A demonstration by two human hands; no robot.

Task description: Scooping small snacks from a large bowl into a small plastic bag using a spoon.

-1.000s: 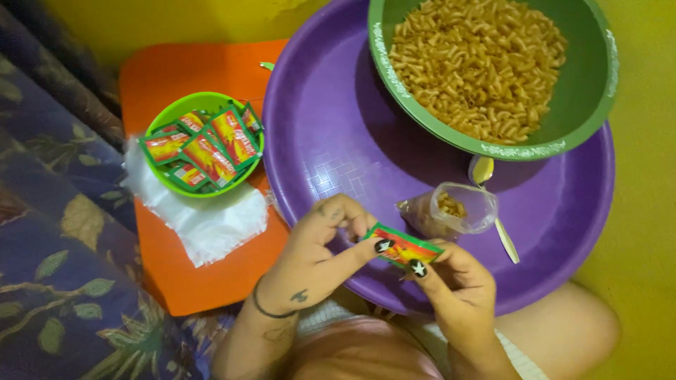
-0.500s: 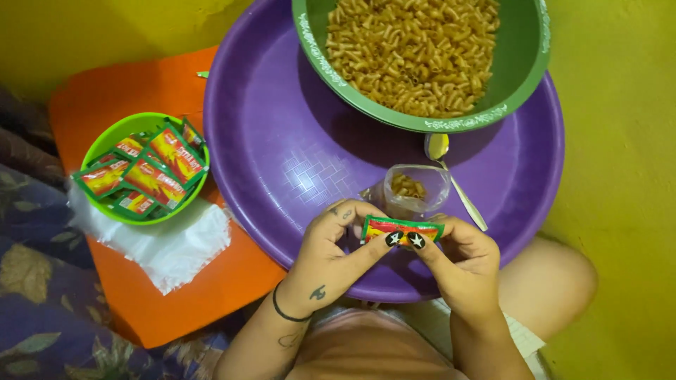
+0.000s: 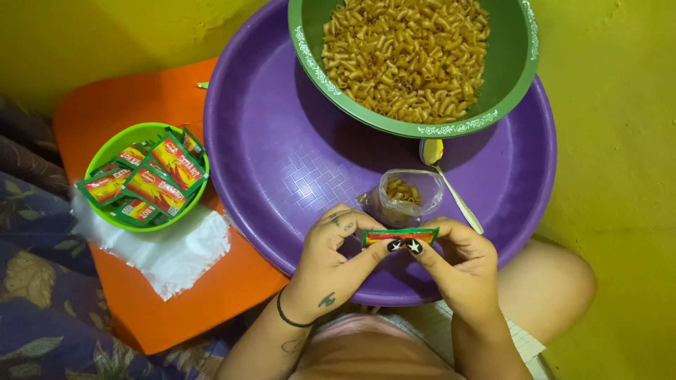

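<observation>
Both hands pinch one small red and green seasoning sachet held level over the near part of a big purple basin. My left hand grips its left end, my right hand its right end, thumbs meeting underneath. Just beyond the sachet a small clear plastic bag with a little fried macaroni stands open in the basin. A metal spoon lies beside it. A green bowl full of fried macaroni sits at the basin's far side.
At the left, an orange tray carries a small light-green bowl holding several sachets, and a stack of clear plastic bags. A patterned blue cloth lies far left. My knee is at right on the yellow floor.
The view has shifted, so everything sits further right and lower in frame. The sachet has turned from tilted to level between my two hands, which stay on it.
</observation>
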